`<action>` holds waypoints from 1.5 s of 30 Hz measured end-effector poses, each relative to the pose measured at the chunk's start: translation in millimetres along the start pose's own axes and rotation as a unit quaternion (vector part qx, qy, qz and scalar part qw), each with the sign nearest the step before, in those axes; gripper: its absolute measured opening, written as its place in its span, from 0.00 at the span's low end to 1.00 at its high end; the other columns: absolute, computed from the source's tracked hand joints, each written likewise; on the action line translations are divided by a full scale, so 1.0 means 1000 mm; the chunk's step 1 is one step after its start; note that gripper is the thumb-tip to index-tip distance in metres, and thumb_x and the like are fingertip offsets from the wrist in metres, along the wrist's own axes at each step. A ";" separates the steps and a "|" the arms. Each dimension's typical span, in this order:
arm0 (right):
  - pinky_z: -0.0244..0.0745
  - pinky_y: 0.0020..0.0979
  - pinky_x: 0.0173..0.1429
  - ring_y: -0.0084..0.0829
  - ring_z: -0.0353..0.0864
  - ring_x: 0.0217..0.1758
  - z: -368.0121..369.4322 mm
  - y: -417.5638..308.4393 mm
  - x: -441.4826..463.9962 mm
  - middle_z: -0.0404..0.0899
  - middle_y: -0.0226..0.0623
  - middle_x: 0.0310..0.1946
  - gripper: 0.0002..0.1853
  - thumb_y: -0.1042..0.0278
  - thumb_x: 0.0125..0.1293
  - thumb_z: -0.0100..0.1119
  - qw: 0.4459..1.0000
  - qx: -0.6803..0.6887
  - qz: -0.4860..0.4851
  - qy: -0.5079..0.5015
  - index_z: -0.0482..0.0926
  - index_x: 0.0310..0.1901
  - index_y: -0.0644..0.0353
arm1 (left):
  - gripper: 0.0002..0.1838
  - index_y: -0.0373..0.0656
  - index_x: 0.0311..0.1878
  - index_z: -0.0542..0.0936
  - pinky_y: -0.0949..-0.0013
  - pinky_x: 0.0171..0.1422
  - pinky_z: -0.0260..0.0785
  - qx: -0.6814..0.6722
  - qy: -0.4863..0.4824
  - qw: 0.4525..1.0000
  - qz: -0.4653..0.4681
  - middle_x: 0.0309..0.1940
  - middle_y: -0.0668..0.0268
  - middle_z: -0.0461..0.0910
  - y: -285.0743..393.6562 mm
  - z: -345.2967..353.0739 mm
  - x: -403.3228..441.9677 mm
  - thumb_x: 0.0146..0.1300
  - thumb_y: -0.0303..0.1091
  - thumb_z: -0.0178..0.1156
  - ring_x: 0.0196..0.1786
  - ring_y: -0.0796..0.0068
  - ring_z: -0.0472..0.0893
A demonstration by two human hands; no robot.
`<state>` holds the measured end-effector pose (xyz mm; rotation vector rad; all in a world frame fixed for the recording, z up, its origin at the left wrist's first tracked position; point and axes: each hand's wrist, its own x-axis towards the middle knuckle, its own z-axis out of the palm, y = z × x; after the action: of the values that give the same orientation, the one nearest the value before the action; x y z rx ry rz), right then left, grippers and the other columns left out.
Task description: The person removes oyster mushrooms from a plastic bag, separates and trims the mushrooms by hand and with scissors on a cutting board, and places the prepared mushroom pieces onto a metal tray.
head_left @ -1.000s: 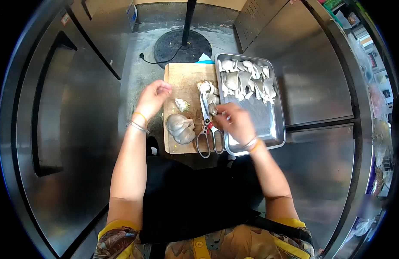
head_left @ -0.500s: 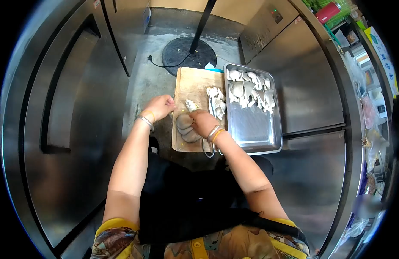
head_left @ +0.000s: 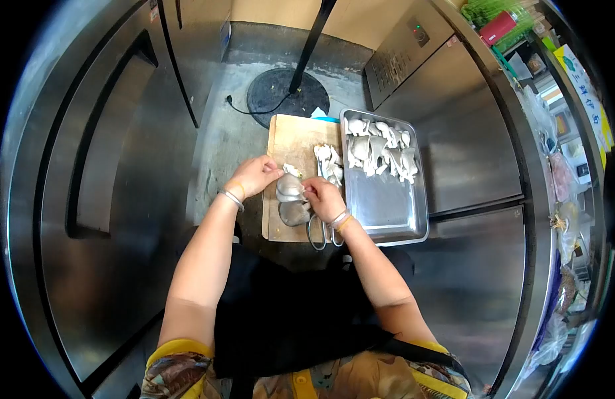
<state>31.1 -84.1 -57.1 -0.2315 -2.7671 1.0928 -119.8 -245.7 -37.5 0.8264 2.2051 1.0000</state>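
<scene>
A cluster of grey mushrooms lies at the near left of the wooden cutting board. My right hand pinches the right edge of its upper caps. At the cluster's upper left is my left hand, fingers pressed together; what they hold, if anything, is too small to make out. A pale trimmed piece lies just beyond the cluster. Scissors rest on the board, partly hidden by my right hand, beside torn mushroom pieces. Several torn mushrooms fill the far part of the metal tray.
Beyond the board, a black pole stands on a round base with a cable beside it. Steel cabinets flank both sides. Bagged goods line the shelves at the far right.
My right hand has come from the torn pieces by the scissors to the mushroom cluster, and now grips its edge. My left hand has moved in beside the cluster. The view has shifted.
</scene>
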 end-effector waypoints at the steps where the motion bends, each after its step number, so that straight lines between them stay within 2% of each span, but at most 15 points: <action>1: 0.73 0.34 0.40 0.41 0.78 0.35 -0.002 -0.002 -0.002 0.77 0.44 0.30 0.11 0.77 0.52 0.58 0.995 0.065 0.062 0.034 0.77 0.39 0.61 | 0.20 0.39 0.43 0.76 0.69 0.49 0.69 -0.031 0.002 1.000 -0.007 0.40 0.60 0.78 0.003 0.000 -0.001 0.56 0.45 0.63 0.45 0.70 0.77; 5: 0.73 0.28 0.37 0.29 0.77 0.30 0.004 0.007 -0.003 0.78 0.39 0.29 0.11 0.75 0.54 0.60 0.973 0.174 0.101 0.116 0.77 0.41 0.64 | 0.33 0.36 0.51 0.72 0.65 0.50 0.69 -0.106 -0.012 0.994 0.004 0.45 0.57 0.76 0.000 0.014 0.002 0.52 0.54 0.64 0.48 0.67 0.76; 7: 0.72 0.26 0.36 0.26 0.77 0.30 0.005 0.007 -0.002 0.78 0.37 0.29 0.11 0.75 0.55 0.60 0.967 0.191 0.113 0.130 0.77 0.41 0.64 | 0.37 0.37 0.55 0.68 0.65 0.50 0.69 -0.238 -0.134 0.961 -0.052 0.47 0.60 0.75 0.019 0.009 -0.004 0.51 0.55 0.65 0.50 0.70 0.74; 9: 0.72 0.25 0.36 0.25 0.76 0.30 0.005 -0.002 0.000 0.78 0.37 0.29 0.11 0.75 0.56 0.60 0.943 0.254 0.142 0.163 0.77 0.42 0.64 | 0.32 0.38 0.55 0.68 0.68 0.49 0.70 -0.271 -0.140 0.951 -0.052 0.45 0.63 0.75 0.031 0.013 -0.007 0.53 0.48 0.66 0.48 0.74 0.75; 11: 0.72 0.24 0.36 0.23 0.76 0.30 0.003 -0.010 -0.001 0.78 0.35 0.28 0.10 0.75 0.57 0.59 0.944 0.247 0.134 0.174 0.76 0.42 0.65 | 0.25 0.39 0.55 0.68 0.72 0.49 0.72 -0.426 -0.125 0.896 -0.024 0.46 0.64 0.75 0.038 0.018 -0.008 0.57 0.39 0.64 0.46 0.76 0.76; 13: 0.64 0.15 0.31 0.12 0.68 0.28 0.003 -0.015 -0.002 0.73 0.23 0.27 0.08 0.77 0.61 0.56 0.912 0.337 0.138 0.188 0.74 0.42 0.65 | 0.21 0.38 0.54 0.68 0.73 0.50 0.73 -0.471 -0.111 0.874 -0.046 0.46 0.65 0.75 0.047 0.021 -0.011 0.59 0.30 0.60 0.46 0.77 0.76; 17: 0.64 0.15 0.31 0.11 0.69 0.28 -0.009 -0.023 -0.007 0.75 0.24 0.29 0.08 0.75 0.63 0.54 0.855 0.454 0.192 0.163 0.74 0.43 0.64 | 0.18 0.38 0.53 0.68 0.69 0.53 0.73 -0.511 -0.110 0.852 -0.024 0.46 0.63 0.75 0.053 0.025 -0.014 0.61 0.28 0.58 0.47 0.73 0.77; 18: 0.70 0.19 0.38 0.17 0.74 0.34 -0.009 -0.020 -0.008 0.77 0.29 0.33 0.10 0.77 0.61 0.56 0.835 0.489 0.199 0.152 0.74 0.45 0.64 | 0.18 0.37 0.54 0.68 0.68 0.54 0.73 -0.517 -0.115 0.848 -0.023 0.46 0.62 0.75 0.053 0.024 -0.013 0.61 0.27 0.57 0.47 0.73 0.77; 23: 0.69 0.18 0.40 0.16 0.72 0.35 -0.005 -0.022 -0.013 0.75 0.27 0.34 0.10 0.76 0.62 0.55 0.820 0.520 0.158 0.181 0.73 0.46 0.64 | 0.18 0.35 0.54 0.68 0.68 0.51 0.74 -0.532 -0.123 0.837 -0.031 0.47 0.60 0.75 0.061 0.027 -0.010 0.59 0.23 0.55 0.48 0.72 0.78; 29: 0.67 0.17 0.36 0.15 0.71 0.31 -0.021 -0.024 -0.016 0.76 0.27 0.32 0.10 0.73 0.63 0.55 0.754 0.610 0.115 0.216 0.74 0.46 0.63 | 0.18 0.39 0.52 0.70 0.66 0.50 0.74 -0.660 -0.127 0.737 -0.068 0.46 0.61 0.76 0.065 0.034 -0.007 0.57 0.21 0.49 0.47 0.68 0.78; 31: 0.68 0.17 0.35 0.15 0.71 0.30 -0.038 -0.023 -0.021 0.76 0.27 0.32 0.10 0.74 0.63 0.55 0.753 0.581 0.109 0.289 0.74 0.45 0.62 | 0.17 0.40 0.53 0.70 0.65 0.50 0.73 -0.671 -0.116 0.728 -0.076 0.45 0.61 0.77 0.066 0.035 -0.002 0.58 0.22 0.49 0.47 0.66 0.78; 33: 0.67 0.18 0.36 0.16 0.71 0.31 -0.050 0.000 -0.027 0.75 0.25 0.29 0.08 0.77 0.61 0.55 0.811 0.432 0.118 0.376 0.75 0.42 0.62 | 0.15 0.39 0.51 0.70 0.66 0.50 0.73 -0.694 -0.086 0.713 -0.054 0.45 0.59 0.76 0.058 0.037 0.007 0.59 0.24 0.52 0.46 0.65 0.78; 35: 0.69 0.24 0.35 0.23 0.73 0.29 -0.060 0.026 -0.042 0.75 0.32 0.25 0.06 0.78 0.55 0.57 0.870 0.190 0.219 0.399 0.76 0.36 0.63 | 0.15 0.40 0.51 0.70 0.67 0.51 0.73 -0.698 -0.024 0.713 -0.059 0.45 0.60 0.76 0.057 0.035 0.011 0.60 0.24 0.54 0.46 0.66 0.78; 38: 0.70 0.32 0.35 0.34 0.75 0.27 -0.043 0.072 -0.062 0.74 0.39 0.23 0.05 0.77 0.49 0.57 0.896 0.030 0.257 0.362 0.76 0.31 0.63 | 0.15 0.41 0.52 0.71 0.68 0.52 0.72 -0.669 -0.006 0.741 -0.047 0.45 0.62 0.76 0.061 0.030 0.017 0.60 0.25 0.55 0.46 0.68 0.77; 45: 0.71 0.40 0.37 0.43 0.76 0.32 -0.037 0.082 -0.057 0.75 0.44 0.25 0.07 0.70 0.49 0.60 0.915 0.011 0.286 0.285 0.75 0.30 0.62 | 0.15 0.42 0.51 0.72 0.73 0.47 0.71 -0.628 -0.037 0.777 -0.024 0.43 0.66 0.78 0.075 0.039 0.015 0.60 0.27 0.57 0.44 0.76 0.78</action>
<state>101.3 -12.1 -91.5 -1.2040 -2.1918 0.9475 -79.9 -177.9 -3.3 0.1328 0.9932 1.9494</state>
